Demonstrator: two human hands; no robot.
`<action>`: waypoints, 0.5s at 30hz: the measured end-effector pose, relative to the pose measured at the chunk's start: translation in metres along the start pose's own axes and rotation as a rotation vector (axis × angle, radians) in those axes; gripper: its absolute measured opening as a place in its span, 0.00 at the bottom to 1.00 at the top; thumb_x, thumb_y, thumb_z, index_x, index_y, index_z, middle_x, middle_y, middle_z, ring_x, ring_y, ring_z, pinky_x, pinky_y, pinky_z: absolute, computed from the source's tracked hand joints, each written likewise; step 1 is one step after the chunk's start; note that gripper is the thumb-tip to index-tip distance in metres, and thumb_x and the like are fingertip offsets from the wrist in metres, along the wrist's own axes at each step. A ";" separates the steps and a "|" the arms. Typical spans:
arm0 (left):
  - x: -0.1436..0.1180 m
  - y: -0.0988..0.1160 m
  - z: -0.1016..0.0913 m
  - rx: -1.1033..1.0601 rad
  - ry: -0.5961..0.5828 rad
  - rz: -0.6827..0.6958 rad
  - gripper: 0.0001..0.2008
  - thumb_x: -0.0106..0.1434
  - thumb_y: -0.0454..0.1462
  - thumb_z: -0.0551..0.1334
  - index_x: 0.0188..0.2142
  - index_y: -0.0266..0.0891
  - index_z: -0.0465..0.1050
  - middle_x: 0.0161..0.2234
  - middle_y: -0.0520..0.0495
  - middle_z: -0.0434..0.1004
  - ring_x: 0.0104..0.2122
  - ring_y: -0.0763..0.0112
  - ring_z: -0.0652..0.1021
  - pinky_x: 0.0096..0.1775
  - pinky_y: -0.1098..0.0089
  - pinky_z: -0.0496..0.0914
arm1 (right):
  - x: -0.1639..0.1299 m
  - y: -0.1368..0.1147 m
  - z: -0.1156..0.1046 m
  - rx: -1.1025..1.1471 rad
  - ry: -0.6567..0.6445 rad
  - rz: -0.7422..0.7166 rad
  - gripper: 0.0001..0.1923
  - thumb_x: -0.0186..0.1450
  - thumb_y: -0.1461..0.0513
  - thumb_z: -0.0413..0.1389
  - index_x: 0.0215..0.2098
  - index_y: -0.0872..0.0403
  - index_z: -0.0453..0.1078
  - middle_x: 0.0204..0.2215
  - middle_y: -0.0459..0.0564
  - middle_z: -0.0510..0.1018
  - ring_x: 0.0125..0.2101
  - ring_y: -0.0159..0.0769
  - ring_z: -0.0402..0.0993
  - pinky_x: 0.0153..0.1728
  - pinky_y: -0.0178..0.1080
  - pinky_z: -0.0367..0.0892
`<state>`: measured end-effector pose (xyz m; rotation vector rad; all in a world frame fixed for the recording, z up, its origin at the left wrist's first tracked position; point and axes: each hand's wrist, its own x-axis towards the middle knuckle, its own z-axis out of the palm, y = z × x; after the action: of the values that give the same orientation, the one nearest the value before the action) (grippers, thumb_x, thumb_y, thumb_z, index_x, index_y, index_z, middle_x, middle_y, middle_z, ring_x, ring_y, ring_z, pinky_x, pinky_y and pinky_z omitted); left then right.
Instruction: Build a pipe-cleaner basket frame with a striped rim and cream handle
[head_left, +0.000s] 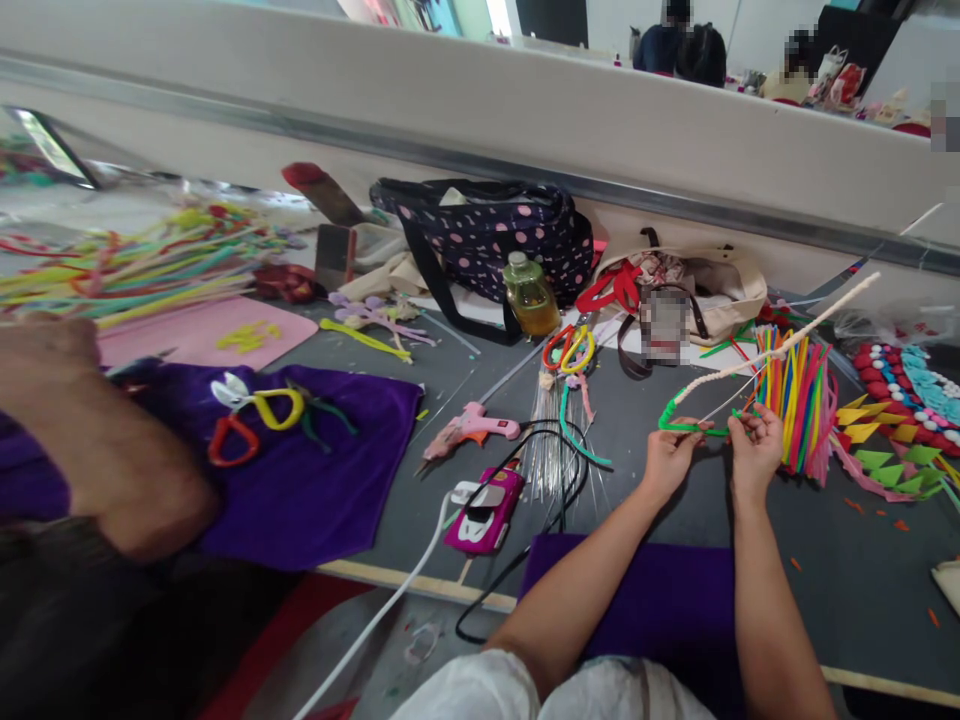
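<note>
Over the right half of the table, both my hands hold one long fuzzy pipe cleaner. Its cream part (731, 371) slants up to the right, and its green part (666, 415) bends sharply and runs back between my fingers. My left hand (670, 462) pinches the green stretch just past the bend. Beside it, my right hand (756, 450) has its fingertips closed on the other green end. A thin pale wire or stem (731, 397) crosses between them. Just behind my right hand lies a bundle of colourful pipe cleaners (799, 410).
Left of my arms lie a pink glue gun (480, 425), a magenta power strip (486, 510) with cords, clear sticks (551, 455) and scissors (570, 350). A bottle (531, 295) and bags stand behind. A co-worker's arm (112, 450) rests near a purple cloth (337, 500).
</note>
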<state>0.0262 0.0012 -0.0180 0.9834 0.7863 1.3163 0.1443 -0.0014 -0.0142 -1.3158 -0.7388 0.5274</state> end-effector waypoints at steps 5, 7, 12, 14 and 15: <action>0.002 0.004 -0.003 -0.015 -0.001 -0.046 0.12 0.55 0.43 0.66 0.32 0.36 0.79 0.38 0.41 0.79 0.34 0.66 0.79 0.37 0.67 0.74 | 0.002 0.000 -0.002 0.045 -0.041 0.037 0.27 0.51 0.59 0.64 0.46 0.54 0.63 0.29 0.44 0.72 0.28 0.30 0.70 0.29 0.32 0.65; 0.004 0.005 -0.005 -0.047 -0.010 -0.082 0.13 0.54 0.43 0.66 0.33 0.35 0.78 0.38 0.41 0.79 0.34 0.66 0.79 0.37 0.67 0.74 | 0.003 -0.001 -0.003 0.103 -0.086 0.092 0.28 0.50 0.58 0.65 0.47 0.53 0.63 0.28 0.43 0.72 0.28 0.29 0.70 0.28 0.32 0.64; 0.007 0.006 -0.011 -0.194 -0.010 -0.204 0.16 0.51 0.43 0.69 0.34 0.33 0.75 0.37 0.40 0.80 0.32 0.66 0.80 0.36 0.67 0.75 | 0.008 -0.006 -0.009 0.201 -0.223 0.227 0.30 0.48 0.58 0.66 0.48 0.50 0.63 0.29 0.42 0.71 0.26 0.28 0.67 0.26 0.31 0.63; 0.008 0.005 -0.013 -0.239 -0.022 -0.255 0.18 0.49 0.43 0.70 0.35 0.32 0.74 0.36 0.39 0.80 0.32 0.66 0.80 0.36 0.67 0.75 | 0.009 -0.007 -0.012 0.235 -0.290 0.253 0.30 0.48 0.58 0.65 0.48 0.50 0.64 0.29 0.42 0.70 0.26 0.27 0.66 0.25 0.30 0.62; 0.009 0.005 -0.014 -0.261 -0.032 -0.280 0.18 0.49 0.43 0.70 0.35 0.32 0.73 0.36 0.39 0.80 0.32 0.65 0.80 0.35 0.67 0.75 | 0.009 -0.007 -0.013 0.254 -0.329 0.264 0.30 0.48 0.58 0.65 0.48 0.50 0.64 0.28 0.41 0.68 0.25 0.27 0.65 0.25 0.30 0.62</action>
<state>0.0125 0.0115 -0.0185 0.6592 0.6800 1.1237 0.1596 -0.0045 -0.0062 -1.1057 -0.7401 1.0345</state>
